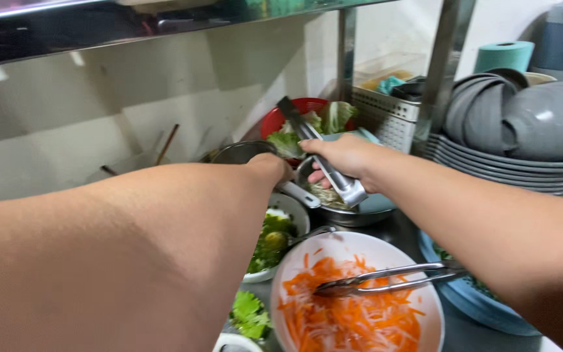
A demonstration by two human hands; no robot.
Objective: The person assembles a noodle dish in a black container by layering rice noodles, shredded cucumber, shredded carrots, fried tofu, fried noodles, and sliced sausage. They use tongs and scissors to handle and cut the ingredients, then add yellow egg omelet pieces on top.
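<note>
My right hand is closed around a pair of metal tongs whose tips reach up toward the lettuce in a red colander. Below that hand sits a steel bowl with pale shredded food. My left arm fills the left of the view; my left hand grips the handle of a small metal pot, and its fingers are hidden behind the wrist.
A white bowl of shredded carrot and radish has a second pair of tongs lying across it. Beside it are a bowl of greens, stacked grey bowls and plates, a perforated metal basket and a steel shelf overhead.
</note>
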